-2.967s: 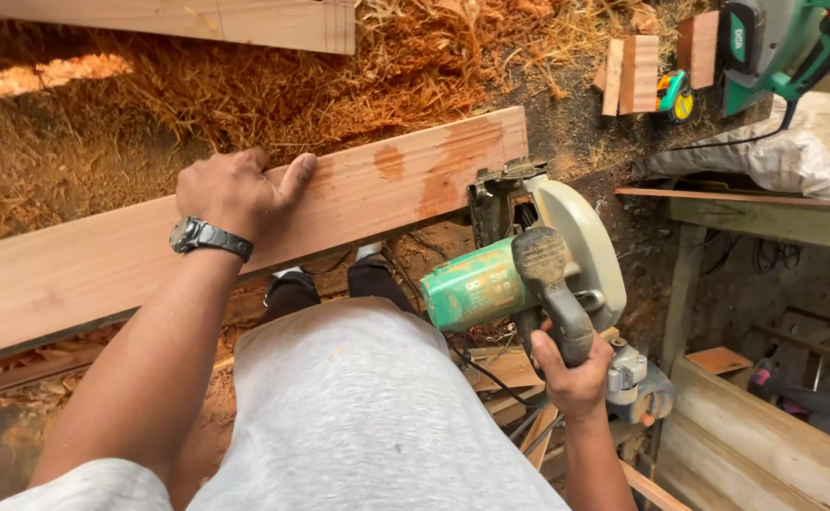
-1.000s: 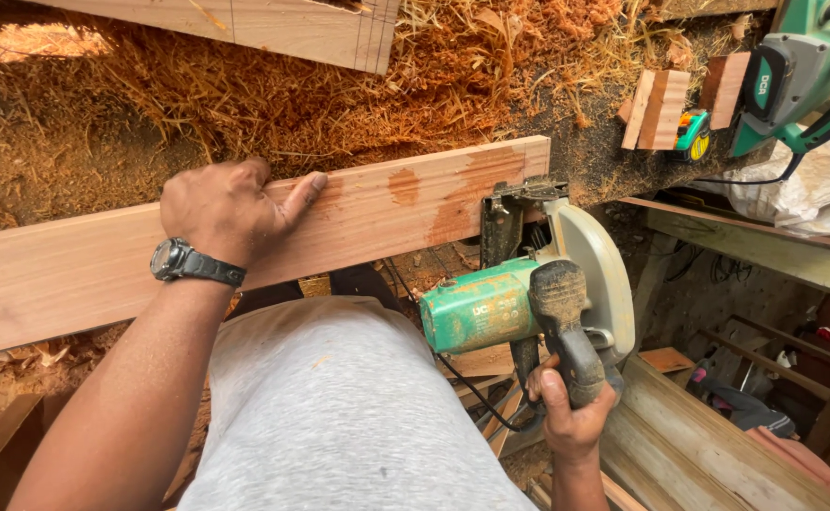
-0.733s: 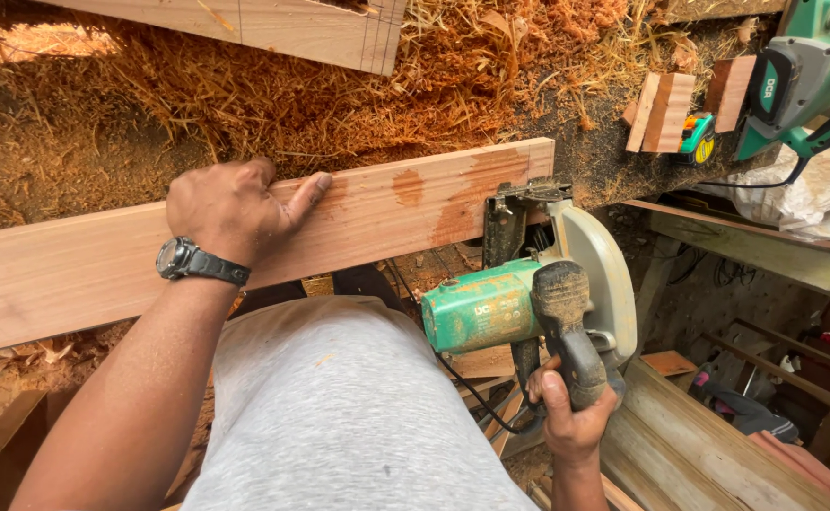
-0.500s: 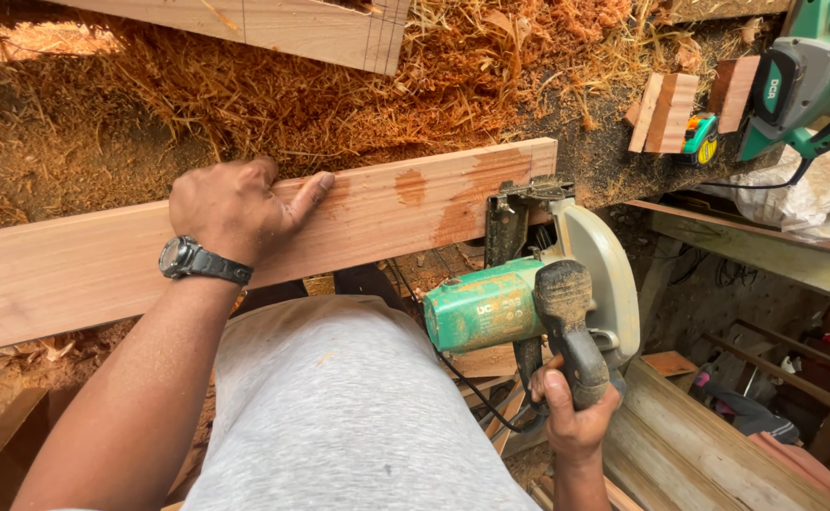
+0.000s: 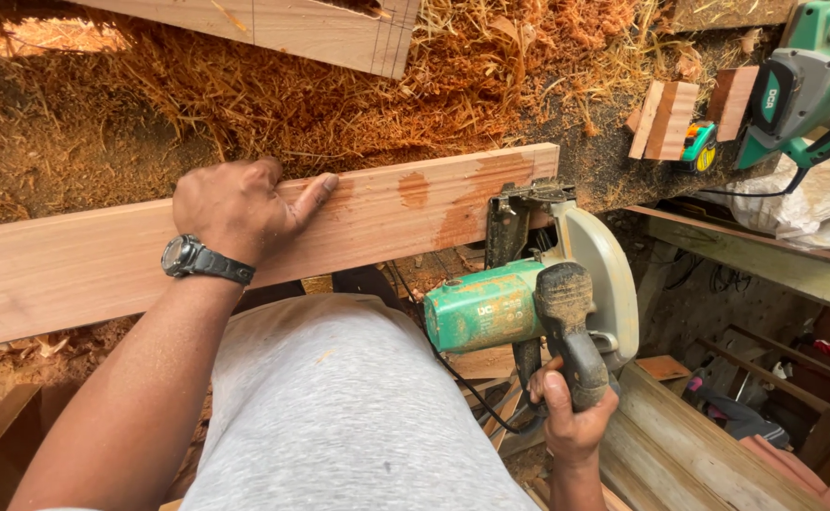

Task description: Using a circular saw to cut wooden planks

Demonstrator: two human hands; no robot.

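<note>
Green-bodied circular saw with a pale metal blade guard [image 5: 538, 293] hangs nearest the viewer, its black handle gripped from below by the right hand [image 5: 571, 421], whose fingers [image 5: 549, 390] are clamped around it. The saw's base plate sits just beyond those fingers, touching the near edge of the long pale wooden plank [image 5: 386, 213] close to its right end. Farther left, the left hand [image 5: 240, 203], with a black wristwatch [image 5: 192, 257], lies flat on the plank, fingers together and thumb stretched out to the right. Beyond the plank lie orange wood shavings [image 5: 273, 104]. Compared with half a second ago, saw and both hands have barely shifted.
</note>
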